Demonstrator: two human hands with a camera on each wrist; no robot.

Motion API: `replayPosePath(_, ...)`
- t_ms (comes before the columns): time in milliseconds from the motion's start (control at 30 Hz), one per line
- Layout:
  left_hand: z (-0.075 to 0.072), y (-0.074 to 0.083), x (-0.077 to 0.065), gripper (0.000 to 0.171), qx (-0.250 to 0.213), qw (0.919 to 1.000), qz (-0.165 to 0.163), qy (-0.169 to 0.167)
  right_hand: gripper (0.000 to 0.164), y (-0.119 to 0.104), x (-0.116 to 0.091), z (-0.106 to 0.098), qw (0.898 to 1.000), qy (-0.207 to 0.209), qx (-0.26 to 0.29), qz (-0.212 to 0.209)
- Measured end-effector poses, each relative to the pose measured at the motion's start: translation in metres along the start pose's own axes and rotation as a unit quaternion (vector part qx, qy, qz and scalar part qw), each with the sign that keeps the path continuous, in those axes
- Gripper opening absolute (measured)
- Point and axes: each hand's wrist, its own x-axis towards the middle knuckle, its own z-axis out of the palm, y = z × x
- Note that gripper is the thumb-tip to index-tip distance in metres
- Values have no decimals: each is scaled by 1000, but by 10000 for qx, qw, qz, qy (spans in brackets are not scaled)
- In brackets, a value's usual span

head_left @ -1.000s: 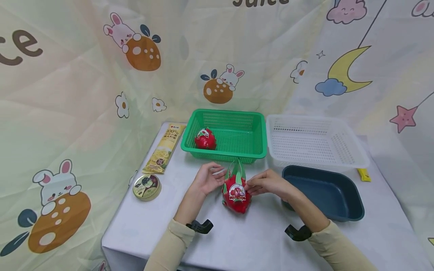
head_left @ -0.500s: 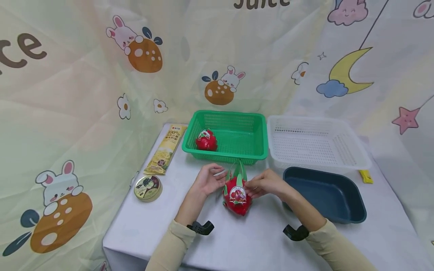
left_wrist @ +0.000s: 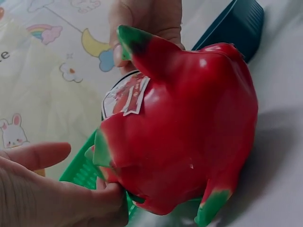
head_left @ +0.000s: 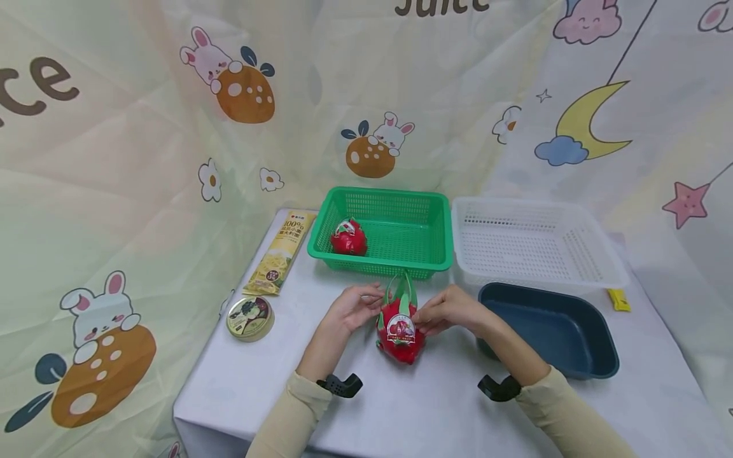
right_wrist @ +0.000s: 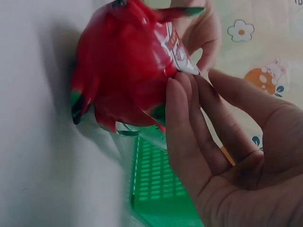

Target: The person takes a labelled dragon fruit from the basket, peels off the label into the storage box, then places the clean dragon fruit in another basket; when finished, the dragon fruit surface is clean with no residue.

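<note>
A glossy red dragon fruit (head_left: 395, 350) with green leaf tips and a round label (head_left: 401, 329) sits between the two hands on the cloth. On its left, my left hand (head_left: 352, 310) touches the leafy end with its fingers, thumb held apart in the left wrist view. From the other side my right hand (head_left: 446, 310) comes to the label; in the right wrist view thumb and index fingertips (right_wrist: 202, 81) meet at the label's edge and the other fingertips rest against the fruit (right_wrist: 128, 66). Another red dragon fruit (head_left: 348, 238) lies in the green basket (head_left: 380, 264).
Behind the right hand stand a white basket (head_left: 538, 283) and a dark blue tub (head_left: 546, 292). At left lie a yellow pasta packet (head_left: 280, 251) and a round tin (head_left: 250, 318). A small yellow packet (head_left: 619, 299) shows by the white basket.
The left hand's fingers have shifted slightly at the dragon fruit's leafy end. The right hand has stayed at the label, and the fruit has hardly moved.
</note>
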Motion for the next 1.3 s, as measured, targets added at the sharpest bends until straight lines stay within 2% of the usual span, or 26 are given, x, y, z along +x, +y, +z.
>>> replayPosePath(133,0,0,-4,65,107,9998,172,42,20,-3,3,4,9997,3,-247,-28)
replayPosePath(333,-7,-8,-8,54,889,9956,293,38,18,-2,7,11,9990,271,-338,-58)
replayPosePath(533,-4,-10,-2,66,651,9964,274,-477,17,4,10,11,9991,339,-267,49)
replayPosePath(633,-4,-10,-2,66,771,9959,203,-422,17,6,11,11,9992,280,-266,52)
replayPosePath(767,-3,-10,-5,63,1218,9917,322,-263,17,8,13,11,9995,123,-295,-26)
replayPosePath(900,-2,-9,-5,65,1791,9824,467,-243,17,8,14,9,9998,-51,-199,-20)
replayPosePath(1000,-2,-9,-4,66,2004,9783,482,-194,18,9,14,7,9997,-245,-25,48)
replayPosePath(1133,-3,-10,-1,64,1921,9798,528,-145,19,10,16,3,9986,-491,185,72)
replayPosePath(1300,-1,-15,5,63,1484,9868,614,-185,21,13,18,2,9963,-654,543,100)
